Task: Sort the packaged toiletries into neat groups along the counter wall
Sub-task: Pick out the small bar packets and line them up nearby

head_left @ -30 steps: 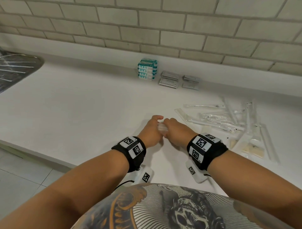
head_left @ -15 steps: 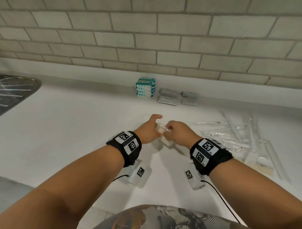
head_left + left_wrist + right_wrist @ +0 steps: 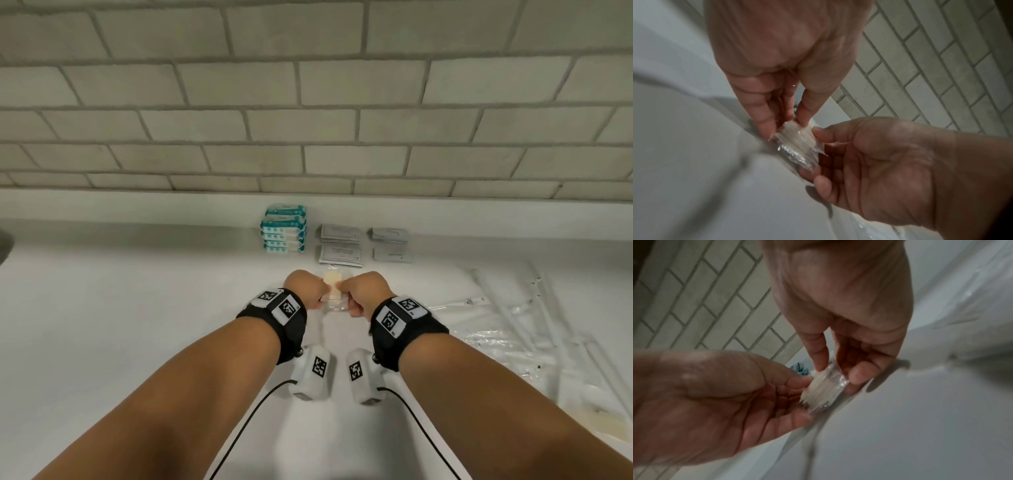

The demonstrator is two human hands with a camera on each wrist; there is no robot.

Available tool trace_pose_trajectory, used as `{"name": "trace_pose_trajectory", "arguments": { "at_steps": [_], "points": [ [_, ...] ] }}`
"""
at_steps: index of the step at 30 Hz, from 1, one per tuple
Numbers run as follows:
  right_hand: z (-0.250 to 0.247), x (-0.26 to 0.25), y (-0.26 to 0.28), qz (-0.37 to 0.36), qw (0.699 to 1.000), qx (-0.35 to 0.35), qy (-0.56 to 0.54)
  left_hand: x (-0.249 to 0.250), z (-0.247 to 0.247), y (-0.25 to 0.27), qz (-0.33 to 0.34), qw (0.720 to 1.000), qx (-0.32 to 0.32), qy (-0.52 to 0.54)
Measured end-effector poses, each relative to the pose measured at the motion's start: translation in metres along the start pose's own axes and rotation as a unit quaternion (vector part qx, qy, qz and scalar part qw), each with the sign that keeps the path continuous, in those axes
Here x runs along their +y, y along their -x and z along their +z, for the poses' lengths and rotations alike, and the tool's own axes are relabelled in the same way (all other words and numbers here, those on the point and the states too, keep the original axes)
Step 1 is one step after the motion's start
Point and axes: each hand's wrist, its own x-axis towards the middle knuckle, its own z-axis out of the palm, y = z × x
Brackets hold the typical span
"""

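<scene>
While both hands, the left hand [image 3: 306, 290] and right hand [image 3: 363, 292], pinch a small stack of clear packets [image 3: 333, 290] between them, teal packs [image 3: 283, 229] and grey sachets [image 3: 340, 244] already sit grouped beyond; loose wrappers [image 3: 534, 318] right of them on the desk [image 3: 120, 308] look unsorted.

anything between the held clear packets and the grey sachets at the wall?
Head view: only a narrow strip of bare counter separates the clear packets from the nearest grey sachets.
</scene>
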Motion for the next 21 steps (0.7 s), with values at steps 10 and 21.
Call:
{"name": "trace_pose_trajectory", "arguments": {
  "at_steps": [10, 21],
  "points": [
    [0.001, -0.007, -0.015, 0.019, 0.984, -0.001, 0.176, -0.007, -0.001, -0.024, -0.013, 0.997, 0.013, -0.075],
    [-0.089, 0.006, 0.071, -0.115, 0.973, -0.053, 0.191, 0.007, -0.009, 0.019, 0.140, 0.973, 0.116, -0.142]
  ]
}}
